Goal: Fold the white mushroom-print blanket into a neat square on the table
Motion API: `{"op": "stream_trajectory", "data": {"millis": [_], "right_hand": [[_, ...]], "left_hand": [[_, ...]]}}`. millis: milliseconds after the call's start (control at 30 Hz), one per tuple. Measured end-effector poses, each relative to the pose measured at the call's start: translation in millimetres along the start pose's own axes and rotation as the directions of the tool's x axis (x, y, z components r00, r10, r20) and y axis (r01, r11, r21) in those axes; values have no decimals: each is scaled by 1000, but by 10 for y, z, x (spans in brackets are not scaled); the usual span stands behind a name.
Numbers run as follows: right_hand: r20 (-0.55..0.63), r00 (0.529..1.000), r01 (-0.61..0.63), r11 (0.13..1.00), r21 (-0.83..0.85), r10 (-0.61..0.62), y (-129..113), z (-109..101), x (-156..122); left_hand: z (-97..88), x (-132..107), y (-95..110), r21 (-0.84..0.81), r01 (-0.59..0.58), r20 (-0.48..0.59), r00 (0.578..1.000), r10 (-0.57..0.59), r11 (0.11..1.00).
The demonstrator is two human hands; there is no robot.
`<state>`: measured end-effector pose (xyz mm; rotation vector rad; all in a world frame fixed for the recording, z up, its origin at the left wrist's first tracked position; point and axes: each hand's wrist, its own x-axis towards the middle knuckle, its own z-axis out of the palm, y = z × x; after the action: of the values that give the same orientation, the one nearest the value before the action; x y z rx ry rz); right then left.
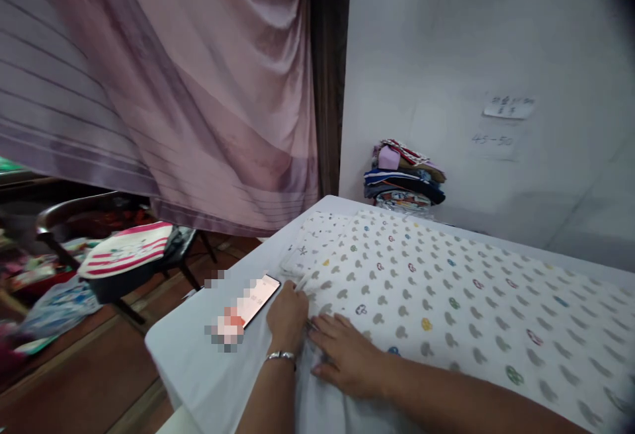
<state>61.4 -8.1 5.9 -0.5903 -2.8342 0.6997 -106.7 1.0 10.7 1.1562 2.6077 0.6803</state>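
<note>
A white printed cloth (411, 295) with grey mushroom-like shapes and small coloured figures is spread over the white-covered table (193, 335). At its near left corner my left hand (288, 311), with a silver bracelet at the wrist, is closed on the cloth's edge. My right hand (347, 353) lies flat on the same edge just to the right, fingers stretched out and pressing down. A small dark thing shows between the two hands, too small to make out. Left of my left hand lies a phone (258, 302) with a lit screen, partly blurred out.
Folded clothes (404, 179) are stacked by the white wall behind the table. A pinkish curtain (238, 90) hangs at the back left. On the left stands a dark chair (133, 275) with a striped cloth on its seat, beside plastic bags (69, 308) on the floor.
</note>
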Motion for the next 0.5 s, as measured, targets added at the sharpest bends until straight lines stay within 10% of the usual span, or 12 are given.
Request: {"op": "stream_trajectory", "data": {"millis": [400, 500], "right_hand": [[-33, 969, -241, 967, 82, 244, -60, -3, -1934], [-199, 864, -467, 884, 26, 462, -46, 12, -2467]], "left_hand": [[-26, 47, 39, 62, -78, 80, 994, 73, 995], [-45, 44, 72, 87, -97, 84, 992, 90, 991]]}}
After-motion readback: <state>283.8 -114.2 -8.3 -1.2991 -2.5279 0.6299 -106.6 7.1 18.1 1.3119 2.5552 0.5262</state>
